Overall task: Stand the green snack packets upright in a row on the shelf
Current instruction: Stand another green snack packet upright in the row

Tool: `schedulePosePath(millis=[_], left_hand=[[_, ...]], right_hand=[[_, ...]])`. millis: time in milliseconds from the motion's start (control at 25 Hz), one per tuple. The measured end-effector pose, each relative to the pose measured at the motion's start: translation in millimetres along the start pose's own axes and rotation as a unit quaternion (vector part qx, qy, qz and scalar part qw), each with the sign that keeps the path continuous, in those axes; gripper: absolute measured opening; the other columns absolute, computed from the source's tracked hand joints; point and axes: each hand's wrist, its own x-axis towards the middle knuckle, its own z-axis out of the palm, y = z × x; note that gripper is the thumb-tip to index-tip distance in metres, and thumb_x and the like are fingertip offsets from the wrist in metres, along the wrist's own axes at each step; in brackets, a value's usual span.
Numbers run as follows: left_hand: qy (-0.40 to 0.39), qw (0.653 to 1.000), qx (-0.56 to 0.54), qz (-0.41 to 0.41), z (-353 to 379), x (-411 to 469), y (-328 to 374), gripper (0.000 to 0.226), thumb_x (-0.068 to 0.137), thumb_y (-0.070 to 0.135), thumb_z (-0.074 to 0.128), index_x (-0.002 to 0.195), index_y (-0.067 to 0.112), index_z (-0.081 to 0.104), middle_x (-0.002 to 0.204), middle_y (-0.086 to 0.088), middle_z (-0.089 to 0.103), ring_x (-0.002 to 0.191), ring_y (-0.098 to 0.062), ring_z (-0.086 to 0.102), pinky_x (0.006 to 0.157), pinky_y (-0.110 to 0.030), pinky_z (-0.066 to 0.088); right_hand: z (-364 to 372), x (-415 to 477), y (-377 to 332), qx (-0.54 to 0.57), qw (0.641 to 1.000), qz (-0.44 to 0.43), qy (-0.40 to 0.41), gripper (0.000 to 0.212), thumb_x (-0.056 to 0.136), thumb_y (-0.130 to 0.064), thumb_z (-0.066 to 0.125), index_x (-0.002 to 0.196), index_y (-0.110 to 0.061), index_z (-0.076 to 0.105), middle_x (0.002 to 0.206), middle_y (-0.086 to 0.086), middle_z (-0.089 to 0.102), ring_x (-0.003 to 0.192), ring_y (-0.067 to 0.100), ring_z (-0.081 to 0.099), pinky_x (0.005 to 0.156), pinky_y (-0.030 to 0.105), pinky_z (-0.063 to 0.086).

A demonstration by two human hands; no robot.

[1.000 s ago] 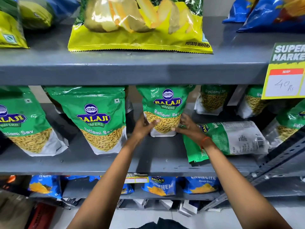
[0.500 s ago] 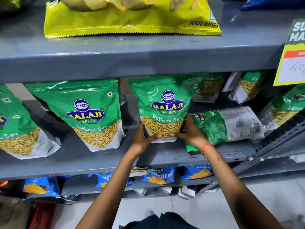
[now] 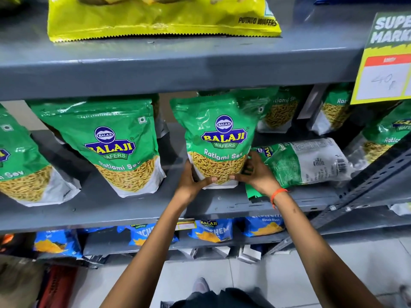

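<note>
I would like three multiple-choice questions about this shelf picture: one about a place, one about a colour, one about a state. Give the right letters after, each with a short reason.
1. Where does the yellow potato wafers bag lie?
A. on the shelf above the green packets
B. on the floor
C. on the shelf with the blue packets

2. What colour is the band on the right hand's wrist?
A. blue
B. orange
C. white

3. How is the packet lying to the right of the held packet placed?
A. upright, front facing out
B. on its side, its printed back showing
C. hanging from a hook

Answers:
1 A, it rests on the upper grey shelf.
2 B, the wrist band is orange.
3 B, its barcode side faces up, while the left hand and right hand grip the upright packet at its base.
</note>
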Motion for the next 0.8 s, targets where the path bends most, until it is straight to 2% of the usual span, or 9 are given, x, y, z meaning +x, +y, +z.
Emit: schedulePosePath(millis=[80,160,280,360,480,560,640,720,800], left_hand=[[0.033,0.999,0.018,0.014,6,-8,6,0.081,0.06,0.02,0.087,0.126,0.013,0.042,0.128,-0.007,0.059,0.12,-0.022,0.056,0.096,-0.036,0.051],[0.083,0.994,0.047,0.05,19,-20,12,0.094,0.058,0.038,0.083,0.135,0.018,0.033,0.138,-0.005,0.051,0.129,-0.016,0.048,0.104,-0.032,0.043],[0.205,0.944,0.241,0.089,53,-37,19,0.104,0.075,0.059,0.059,0.149,0.009,0.005,0.16,-0.013,0.006,0.147,-0.015,0.004,0.12,-0.033,0.01],[0.269,0.887,0.351,0.131,76,-40,24,0.087,0.087,0.051,0.042,0.147,0.001,0.002,0.158,-0.02,0.0,0.146,-0.019,-0.005,0.12,-0.041,0.005],[0.258,0.857,0.395,0.207,113,-42,27,0.065,0.094,0.022,0.034,0.146,-0.001,0.002,0.155,-0.018,0.005,0.145,-0.017,-0.004,0.119,-0.045,0.009],[0.221,0.855,0.407,0.234,132,-41,27,0.063,0.093,0.007,0.035,0.146,0.001,0.002,0.155,-0.017,0.007,0.145,-0.019,-0.001,0.118,-0.049,0.016],[0.195,0.864,0.394,0.244,143,-39,26,0.062,0.092,-0.002,0.037,0.146,0.001,0.008,0.156,-0.014,0.006,0.146,-0.02,0.002,0.117,-0.048,0.017],[0.168,0.884,0.35,0.259,151,-37,27,0.058,0.094,-0.002,0.035,0.147,-0.001,0.013,0.157,-0.01,0.005,0.147,-0.021,0.004,0.12,-0.041,0.013],[0.145,0.9,0.302,0.277,162,-38,26,0.054,0.096,0.005,0.031,0.148,0.003,0.014,0.158,-0.009,0.007,0.148,-0.02,0.006,0.122,-0.035,0.009]], right_hand=[[-5,0,3,0.01,1.0,-0.014,-0.009,0.072,0.068,-0.01,0.08,0.125,-0.013,0.037,0.129,0.013,0.054,0.119,0.031,0.052,0.099,0.037,0.045],[-14,-3,6,-0.006,0.999,-0.033,-0.016,0.071,0.071,-0.006,0.077,0.13,-0.009,0.037,0.133,0.016,0.052,0.124,0.03,0.048,0.105,0.037,0.041],[-42,-16,16,-0.167,0.98,-0.109,0.019,0.068,0.076,-0.023,0.074,0.133,-0.008,0.039,0.138,0.015,0.049,0.128,0.028,0.044,0.104,0.028,0.032],[-58,-26,29,-0.326,0.928,-0.173,0.054,0.072,0.077,-0.041,0.069,0.133,-0.006,0.041,0.144,0.016,0.044,0.134,0.031,0.038,0.111,0.034,0.027],[-69,-49,60,-0.442,0.875,-0.195,0.028,0.084,0.077,-0.057,0.059,0.138,-0.005,0.035,0.153,0.014,0.026,0.144,0.03,0.018,0.119,0.05,0.017],[-79,-56,78,-0.48,0.848,-0.223,0.037,0.071,0.083,-0.042,0.058,0.139,-0.006,0.034,0.152,0.011,0.029,0.143,0.029,0.021,0.119,0.049,0.019],[-89,-56,85,-0.497,0.821,-0.261,0.107,0.049,0.082,-0.015,0.063,0.128,-0.007,0.051,0.139,0.009,0.052,0.133,0.026,0.043,0.112,0.047,0.034],[-93,-49,81,-0.443,0.83,-0.279,0.191,0.039,0.074,0.003,0.067,0.111,-0.008,0.065,0.118,0.008,0.069,0.114,0.025,0.061,0.103,0.049,0.045],[-95,-44,71,-0.351,0.86,-0.271,0.254,0.036,0.076,0.008,0.059,0.107,-0.007,0.067,0.112,0.01,0.071,0.108,0.025,0.065,0.106,0.049,0.042]])
